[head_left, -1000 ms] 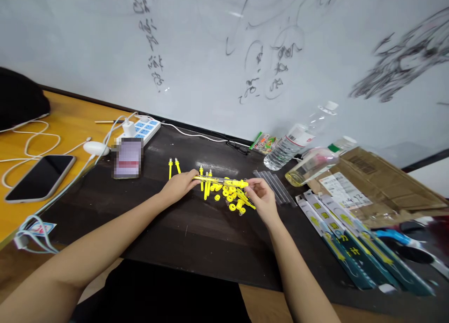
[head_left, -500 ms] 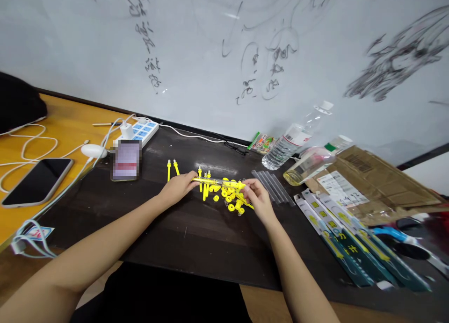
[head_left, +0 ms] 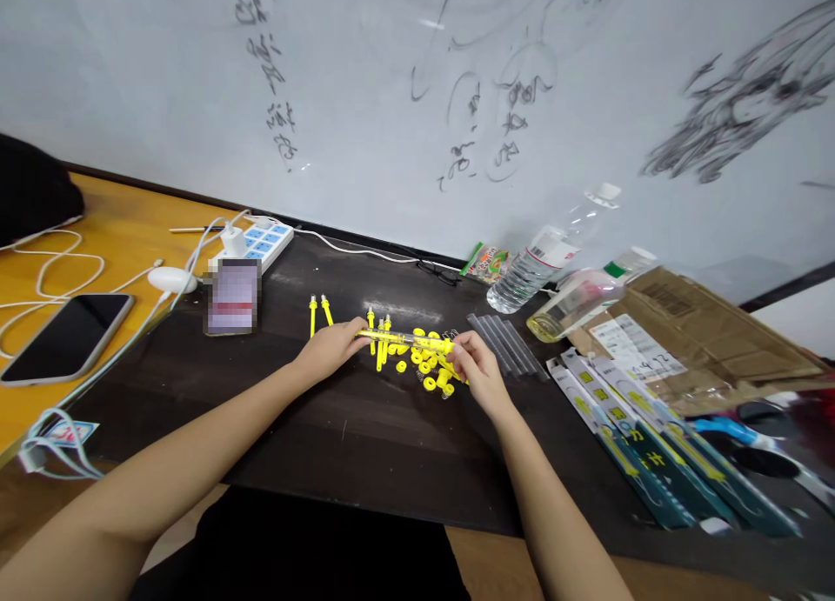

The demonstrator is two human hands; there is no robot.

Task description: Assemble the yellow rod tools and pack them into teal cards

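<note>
A yellow pen [head_left: 404, 337] is pinched at its ends by the left hand [head_left: 330, 350] and right hand [head_left: 479, 370], above yellow parts [head_left: 427, 366] on the tabletop [head_left: 365, 436].

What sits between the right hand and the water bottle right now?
In the head view, a bundle of clear tubes lies on the dark mat between the right hand, which pinches one end of a yellow pen, and the water bottle.

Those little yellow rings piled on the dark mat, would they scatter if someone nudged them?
Probably. The yellow rings near the yellow pen look small, loose and plastic, so likely light and easily scattered across the smooth dark mat. Those lying flat would likely slide; any on edge could roll.
</note>
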